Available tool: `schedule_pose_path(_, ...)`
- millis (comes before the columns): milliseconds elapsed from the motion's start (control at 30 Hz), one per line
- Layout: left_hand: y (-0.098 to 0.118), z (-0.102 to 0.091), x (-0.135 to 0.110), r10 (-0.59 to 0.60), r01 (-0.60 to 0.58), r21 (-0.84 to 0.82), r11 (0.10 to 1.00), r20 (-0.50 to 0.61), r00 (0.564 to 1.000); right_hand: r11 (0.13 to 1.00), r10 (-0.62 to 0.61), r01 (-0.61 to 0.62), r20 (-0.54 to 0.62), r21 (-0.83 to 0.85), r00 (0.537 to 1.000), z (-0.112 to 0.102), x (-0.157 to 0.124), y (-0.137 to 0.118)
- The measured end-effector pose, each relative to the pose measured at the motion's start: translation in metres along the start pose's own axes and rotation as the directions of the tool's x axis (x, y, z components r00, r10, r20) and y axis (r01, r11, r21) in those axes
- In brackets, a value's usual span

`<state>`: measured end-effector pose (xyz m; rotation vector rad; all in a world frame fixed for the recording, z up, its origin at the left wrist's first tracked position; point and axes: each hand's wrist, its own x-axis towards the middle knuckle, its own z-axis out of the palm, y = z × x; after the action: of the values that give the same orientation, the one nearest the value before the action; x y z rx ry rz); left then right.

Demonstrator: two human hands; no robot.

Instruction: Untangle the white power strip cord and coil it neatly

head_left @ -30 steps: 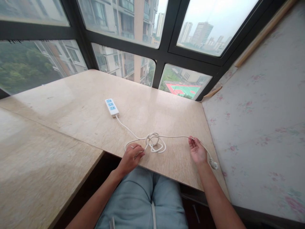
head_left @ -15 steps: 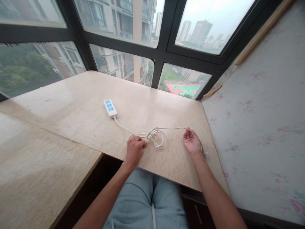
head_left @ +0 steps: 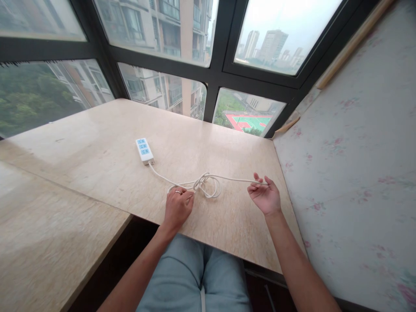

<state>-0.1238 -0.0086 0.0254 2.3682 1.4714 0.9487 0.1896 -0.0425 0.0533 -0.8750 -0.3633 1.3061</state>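
Note:
A white power strip (head_left: 144,151) with blue socket faces lies on the stone counter. Its white cord (head_left: 212,190) runs toward me into a loose, tangled coil, then stretches out to the right. At the coil's left side my left hand (head_left: 178,208) is closed, fingers pinching part of the cord. My right hand (head_left: 264,195), palm up, holds the stretched length between thumb and fingers. The plug end is hidden behind the right hand.
The beige counter (head_left: 97,138) meets dark-framed windows (head_left: 208,73) at the back. A wall with floral paper (head_left: 351,164) bounds the right side. The counter's front edge lies just before my legs (head_left: 195,273), with a dark gap at left.
My right hand has turned, its thumb now lifted and apart, and the plug seen beside it is out of sight. The view has shifted slightly, moving the strip and coil left in the picture.

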Motion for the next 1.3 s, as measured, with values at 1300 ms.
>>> schedule_pose_path(1300, -0.010, -0.012, 0.041, -0.108, 0.506, -0.682, 0.528, 0.537, 0.837, -0.169, -0.162, 0.720, 0.740, -0.673, 0.653, 0.100, -0.025, 0.067)
